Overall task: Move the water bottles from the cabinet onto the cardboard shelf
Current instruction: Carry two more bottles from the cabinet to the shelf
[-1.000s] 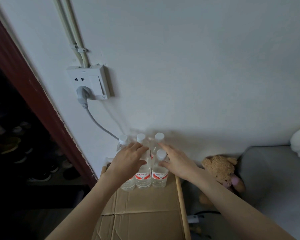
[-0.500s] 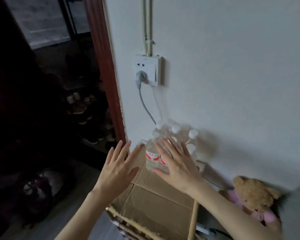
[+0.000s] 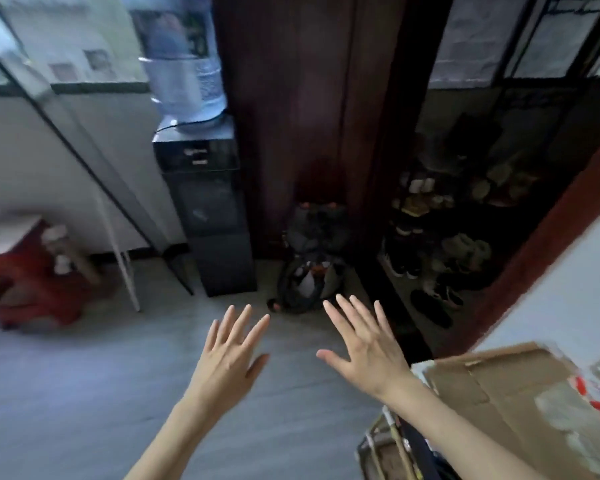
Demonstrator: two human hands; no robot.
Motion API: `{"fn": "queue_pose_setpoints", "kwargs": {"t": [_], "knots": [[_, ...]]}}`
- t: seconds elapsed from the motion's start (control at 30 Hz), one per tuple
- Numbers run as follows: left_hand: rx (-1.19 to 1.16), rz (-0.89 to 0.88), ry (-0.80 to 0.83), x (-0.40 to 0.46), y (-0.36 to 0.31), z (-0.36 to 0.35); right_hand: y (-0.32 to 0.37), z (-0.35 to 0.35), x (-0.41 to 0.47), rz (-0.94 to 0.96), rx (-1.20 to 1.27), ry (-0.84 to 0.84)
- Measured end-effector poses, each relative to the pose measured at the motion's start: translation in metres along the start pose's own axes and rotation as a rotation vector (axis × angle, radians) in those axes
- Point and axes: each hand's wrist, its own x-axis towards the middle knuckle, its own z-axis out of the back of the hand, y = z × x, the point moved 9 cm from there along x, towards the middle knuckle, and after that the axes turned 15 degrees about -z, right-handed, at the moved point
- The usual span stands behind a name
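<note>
Both of my hands hang empty in mid-air over the grey floor. My left hand [image 3: 231,355] has its fingers spread and straight. My right hand [image 3: 366,344] is spread the same way, just left of the cardboard shelf [image 3: 492,386], whose flat top shows at the lower right. Blurred water bottles [image 3: 582,407] with red-and-white labels stand on that cardboard at the right edge of the view. No cabinet with bottles shows clearly; a small red cabinet [image 3: 32,275] stands at the far left.
A dark water dispenser [image 3: 208,216] with a big blue jug [image 3: 184,60] stands ahead. A dark wooden door [image 3: 309,116] is behind it, a dark bag [image 3: 309,282] on the floor. Shoes [image 3: 440,244] fill a rack to the right.
My view has swung left, away from the wall and the bottles toward the room. Both hands came off the bottles and now hang spread over the floor.
</note>
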Motion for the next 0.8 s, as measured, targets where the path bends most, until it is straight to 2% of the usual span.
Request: {"fn": "queue_pose_setpoints", "kwargs": {"t": [0.17, 0.4, 0.67, 0.8], "knots": [[-0.002, 0.338, -0.022, -0.134, 0.122, 0.024, 0.178, -0.020, 0.013, 0.279, 0.059, 0.032], [0.036, 0.746, -0.063, -0.335, 0.271, 0.075, 0.441, -0.041, -0.012, 0.607, 0.152, 0.041], [0.129, 1.144, -0.045, -0.524, 0.356, 0.129, 0.683, -0.055, -0.067, 0.959, 0.211, 0.113], [0.148, 1.256, -0.064, -0.585, 0.401, 0.144, 0.780, -0.059, -0.084, 1.088, 0.226, 0.133]]}}
